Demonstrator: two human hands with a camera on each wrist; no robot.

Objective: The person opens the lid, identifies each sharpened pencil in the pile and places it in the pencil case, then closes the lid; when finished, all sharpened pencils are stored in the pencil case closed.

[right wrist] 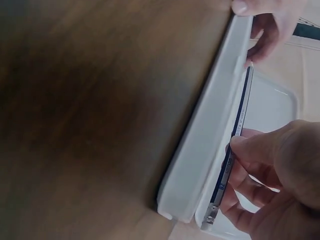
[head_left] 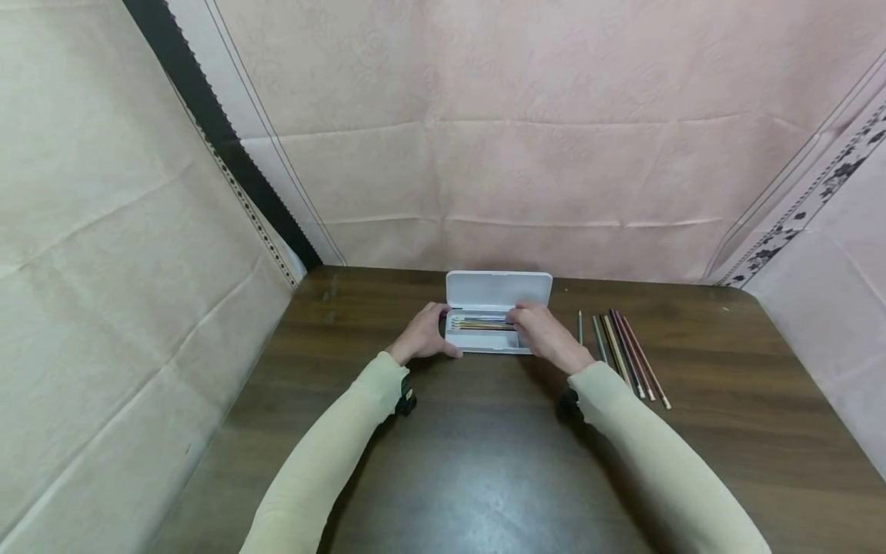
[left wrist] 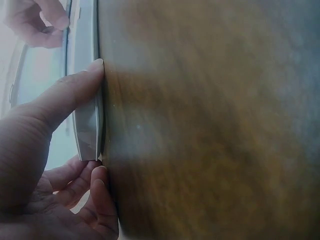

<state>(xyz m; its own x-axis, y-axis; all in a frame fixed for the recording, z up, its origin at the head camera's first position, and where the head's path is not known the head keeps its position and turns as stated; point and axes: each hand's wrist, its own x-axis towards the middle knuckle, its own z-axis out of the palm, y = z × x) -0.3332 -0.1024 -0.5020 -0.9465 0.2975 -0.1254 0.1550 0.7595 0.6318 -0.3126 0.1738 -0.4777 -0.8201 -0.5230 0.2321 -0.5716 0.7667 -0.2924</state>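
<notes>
A white pencil case point(head_left: 487, 349) lies on the table with its lid point(head_left: 498, 289) raised at the back. Several pencils point(head_left: 477, 324) lie side by side within it. My left hand point(head_left: 425, 332) grips the case's left end, thumb point(left wrist: 82, 85) on the front wall and fingers curled round the end. Over the right half of the case, my right hand point(head_left: 547, 335) pinches a blue-and-silver pencil point(right wrist: 220, 187) between thumb and fingers. In the right wrist view this pencil runs along the case's front wall, its eraser end towards the right end of the case.
To the right of the case, several more pencils point(head_left: 630, 355) lie loosely fanned on the brown wooden table point(head_left: 443, 477), partly beside my right sleeve. Pale cloth point(head_left: 519, 154) hangs behind the table's back edge and along both sides.
</notes>
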